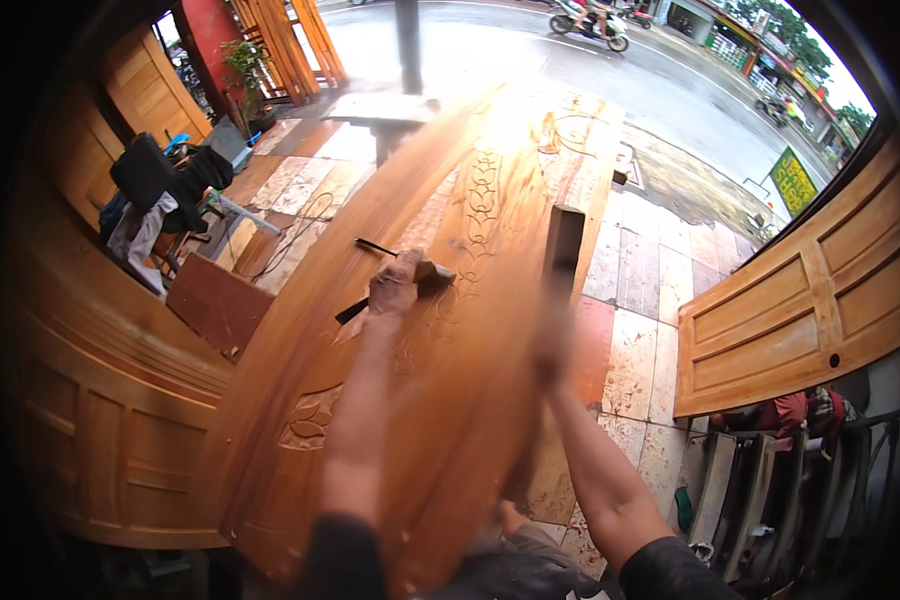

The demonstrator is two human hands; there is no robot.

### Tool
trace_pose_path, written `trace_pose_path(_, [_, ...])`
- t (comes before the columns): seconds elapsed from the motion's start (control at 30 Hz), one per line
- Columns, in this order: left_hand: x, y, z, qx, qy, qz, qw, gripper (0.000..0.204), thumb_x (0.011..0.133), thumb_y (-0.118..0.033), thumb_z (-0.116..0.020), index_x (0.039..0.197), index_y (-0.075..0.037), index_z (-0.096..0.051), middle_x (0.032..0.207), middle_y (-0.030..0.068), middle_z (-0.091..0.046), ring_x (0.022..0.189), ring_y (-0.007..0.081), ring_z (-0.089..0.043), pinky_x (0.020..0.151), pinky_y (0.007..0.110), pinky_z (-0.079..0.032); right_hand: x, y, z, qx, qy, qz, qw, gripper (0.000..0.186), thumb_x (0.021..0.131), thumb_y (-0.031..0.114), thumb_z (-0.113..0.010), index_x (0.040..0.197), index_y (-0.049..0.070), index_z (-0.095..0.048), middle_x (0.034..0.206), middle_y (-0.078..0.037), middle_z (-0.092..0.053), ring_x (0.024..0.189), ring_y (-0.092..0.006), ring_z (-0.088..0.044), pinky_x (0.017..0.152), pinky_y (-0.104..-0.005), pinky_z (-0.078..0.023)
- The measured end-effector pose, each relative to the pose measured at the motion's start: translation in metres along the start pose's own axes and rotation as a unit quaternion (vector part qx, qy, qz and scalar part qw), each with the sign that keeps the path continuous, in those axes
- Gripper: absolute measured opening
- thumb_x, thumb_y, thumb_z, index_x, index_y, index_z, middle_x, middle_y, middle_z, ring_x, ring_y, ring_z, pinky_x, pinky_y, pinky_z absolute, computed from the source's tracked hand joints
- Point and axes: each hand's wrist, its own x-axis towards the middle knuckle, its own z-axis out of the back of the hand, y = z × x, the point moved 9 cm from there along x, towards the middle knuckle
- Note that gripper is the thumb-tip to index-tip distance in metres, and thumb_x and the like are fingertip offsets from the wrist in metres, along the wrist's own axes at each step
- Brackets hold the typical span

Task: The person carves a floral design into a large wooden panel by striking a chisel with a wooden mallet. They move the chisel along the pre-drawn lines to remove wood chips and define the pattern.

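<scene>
A large reddish-brown wooden door panel (300,290) lies before me, with a chain of carved curls (481,195) along its middle and a carved leaf motif (308,418) nearer me. My left hand (394,286) rests on the panel, fingers closed on a slim dark carving chisel (373,246). Another dark flat strip (351,312) shows beside its wrist; I cannot tell whether the hand holds it too. Over the panel's right side my right hand (553,348), smeared by motion, is closed round a block-like wooden mallet (565,240) with a dark face, raised apart from the chisel.
Panelled doors lean at the left (100,430) and right (800,290). A dark chair with cloths (165,190) and a reddish board (217,303) stand left. Wood chips litter the tiled floor (635,345). A motorbike (590,22) is on the road beyond.
</scene>
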Motion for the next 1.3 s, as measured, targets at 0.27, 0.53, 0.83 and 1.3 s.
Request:
trace_pose_path(0.27, [0.078,-0.051,-0.074,-0.111,0.044,-0.078,0.990,0.038,0.085,-0.005,-0.075,0.122,-0.009,-0.069,0.106,0.0180,-0.078,0.101,0.0369,-0.075,0.086,0.046,-0.060,0.003,-0.031,0.022,-0.052,-0.002,0.021,0.998,0.055,0.090,0.020,-0.086,0.132,0.005,-0.053,0.084,-0.010,-0.071,0.073,-0.0217,-0.072,0.068,-0.0377,-0.058])
trace_pose_path(0.53, [0.070,-0.050,-0.055,-0.049,0.012,-0.022,0.999,0.054,0.088,-0.007,-0.076,0.140,-0.017,-0.064,0.114,0.0142,-0.077,0.104,0.0371,-0.074,0.082,0.048,-0.061,0.004,-0.007,0.006,-0.050,0.009,0.028,0.998,0.066,0.089,0.021,-0.085,0.143,0.005,-0.051,0.092,-0.016,-0.074,0.079,-0.0323,-0.077,0.071,-0.0430,-0.061])
trace_pose_path(0.83, [-0.140,-0.175,0.075,0.012,-0.025,-0.025,0.999,0.049,0.091,-0.027,-0.083,0.129,-0.010,-0.057,0.103,0.0118,-0.072,0.084,0.0361,-0.072,0.066,0.045,-0.058,0.003,-0.006,0.007,-0.035,0.021,0.034,0.999,0.075,0.087,0.023,-0.086,0.150,0.008,-0.047,0.100,-0.020,-0.075,0.084,-0.0378,-0.077,0.073,-0.0470,-0.061])
trace_pose_path(1.3, [-0.199,-0.244,0.070,-0.054,0.005,0.064,0.996,0.029,0.093,-0.034,-0.077,0.100,-0.009,-0.064,0.091,0.0109,-0.067,0.081,0.0340,-0.067,0.076,0.047,-0.055,0.006,-0.008,0.010,-0.053,0.019,0.085,0.995,0.080,0.090,0.029,-0.086,0.154,0.007,-0.044,0.108,-0.020,-0.075,0.090,-0.0361,-0.078,0.076,-0.0444,-0.062])
